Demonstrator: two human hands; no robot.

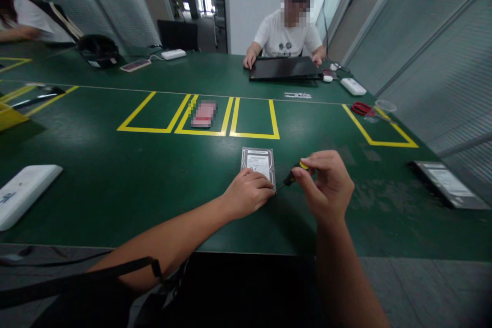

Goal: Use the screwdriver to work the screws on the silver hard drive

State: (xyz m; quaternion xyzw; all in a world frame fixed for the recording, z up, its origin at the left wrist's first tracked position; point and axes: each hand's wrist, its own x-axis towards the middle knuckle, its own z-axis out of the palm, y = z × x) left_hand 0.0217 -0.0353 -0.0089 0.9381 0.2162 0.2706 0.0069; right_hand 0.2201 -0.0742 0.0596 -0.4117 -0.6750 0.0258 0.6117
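A silver hard drive [260,159] with a white label lies flat on the green table in front of me. My left hand [250,192] lies over its lower part, fingers curled across it and holding it. A small screwdriver [291,176] with a black and yellow handle is pinched between the thumb and fingers of my right hand [326,182]. Its thin shaft slants down to the left, and the tip meets the drive's lower right corner beside my left fingertips. Whether a screw sits under the tip is too small to tell.
Yellow tape [255,137] marks several boxes on the green table [172,164]; one holds a blurred pink object [204,114]. At right lie another drive-like unit [448,184] and red-handled tool [363,108]. A white device [26,192] lies left. Opposite, a person [286,36] holds a dark panel [286,67].
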